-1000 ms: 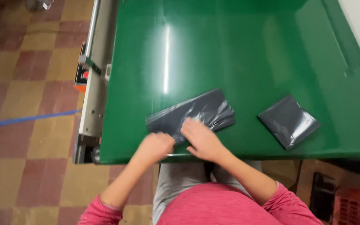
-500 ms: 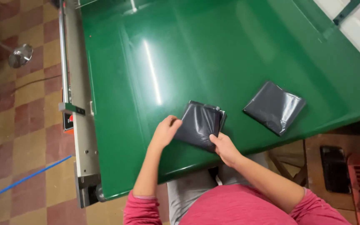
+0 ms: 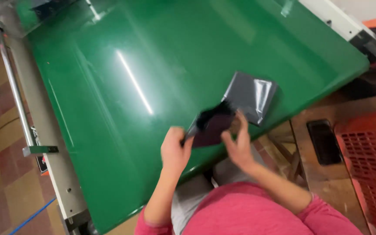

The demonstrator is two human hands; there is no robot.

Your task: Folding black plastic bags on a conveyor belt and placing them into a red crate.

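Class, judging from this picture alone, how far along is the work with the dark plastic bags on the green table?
Done: one folded grey bag lies flat on the green table. In hand: the left hand and right hand hold a second dark bag, lifted and blurred. Left: that bag is not yet laid down.

The dark bag (image 3: pixel 212 126), flat on the desk (image 3: pixel 153 78) half a second ago, is now lifted off it between both hands, left hand (image 3: pixel 175 150) and right hand (image 3: pixel 239 146), closer to the grey bag (image 3: pixel 251 95).
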